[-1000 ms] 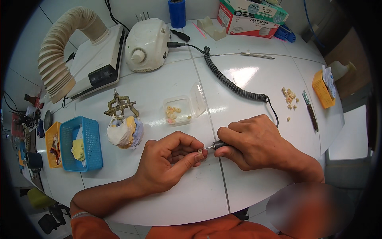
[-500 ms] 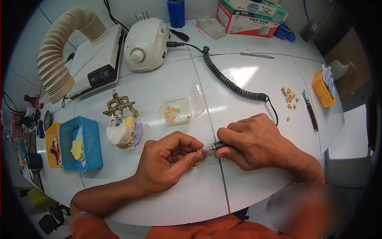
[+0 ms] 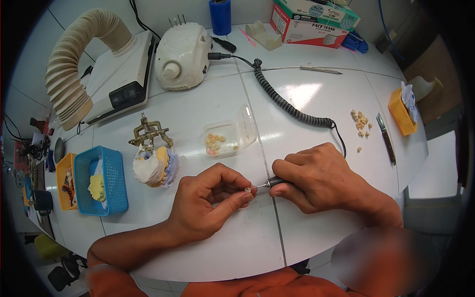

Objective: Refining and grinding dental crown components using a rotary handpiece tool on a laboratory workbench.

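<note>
Between thumb and fingertips, my left hand (image 3: 210, 200) pinches a small whitish artificial tooth (image 3: 248, 190). My right hand (image 3: 316, 180) is closed round a dark rotary handpiece (image 3: 275, 181), its thin metal bur pointing left and meeting the tooth or ending right beside it; which one I cannot tell. A coiled black cord (image 3: 287, 106) runs from a white control unit (image 3: 181, 57) toward my right hand. Just beyond my left hand stands an open clear plastic box (image 3: 222, 141) with several small teeth in it. Left of it is a plaster dental model (image 3: 154, 166) on a brass articulator (image 3: 149, 132).
A blue basket (image 3: 115, 195) and a yellow basket (image 3: 65, 168) stand at the left. Behind them is a suction unit with a ribbed hose (image 3: 67, 64). At the right lie loose teeth (image 3: 361, 120), a knife (image 3: 386, 138) and another yellow basket (image 3: 402, 116). Mask boxes (image 3: 311, 29) stand at the back.
The handpiece has shifted very slightly to the right, and more of the bur shows beside the tooth. Both hands keep their grips.
</note>
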Action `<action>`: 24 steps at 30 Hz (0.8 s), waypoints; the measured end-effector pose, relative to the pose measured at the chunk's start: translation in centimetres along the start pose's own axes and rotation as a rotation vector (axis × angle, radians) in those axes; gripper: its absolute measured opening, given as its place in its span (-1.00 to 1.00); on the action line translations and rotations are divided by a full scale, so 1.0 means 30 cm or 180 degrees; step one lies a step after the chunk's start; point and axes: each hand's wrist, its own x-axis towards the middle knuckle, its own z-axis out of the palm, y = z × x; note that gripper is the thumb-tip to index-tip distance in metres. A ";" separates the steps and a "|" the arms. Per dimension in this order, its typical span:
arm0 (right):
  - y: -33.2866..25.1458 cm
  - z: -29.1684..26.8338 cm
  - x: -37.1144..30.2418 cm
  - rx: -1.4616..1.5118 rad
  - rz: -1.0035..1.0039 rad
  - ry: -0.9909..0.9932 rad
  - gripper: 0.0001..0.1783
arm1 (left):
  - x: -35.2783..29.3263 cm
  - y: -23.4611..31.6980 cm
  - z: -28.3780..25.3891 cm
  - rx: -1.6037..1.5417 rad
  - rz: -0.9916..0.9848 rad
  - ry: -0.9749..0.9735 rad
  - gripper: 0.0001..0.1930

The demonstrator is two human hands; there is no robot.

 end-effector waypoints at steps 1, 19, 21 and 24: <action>-0.001 -0.005 0.001 0.0001 0.0003 -0.0002 -0.52 | -0.002 0.004 0.000 0.0010 -0.0029 0.0032 -0.85; -0.006 -0.004 0.000 -0.0034 0.0034 -0.0025 -0.54 | -0.006 0.001 0.003 0.0027 -0.0005 0.0194 -0.86; -0.006 -0.005 0.000 -0.0024 0.0018 -0.0022 -0.54 | -0.006 0.007 0.002 0.0092 -0.0058 0.0131 -0.85; -0.004 -0.007 0.000 -0.0026 0.0024 -0.0028 -0.54 | -0.005 0.009 0.003 0.0070 -0.0056 0.0138 -0.86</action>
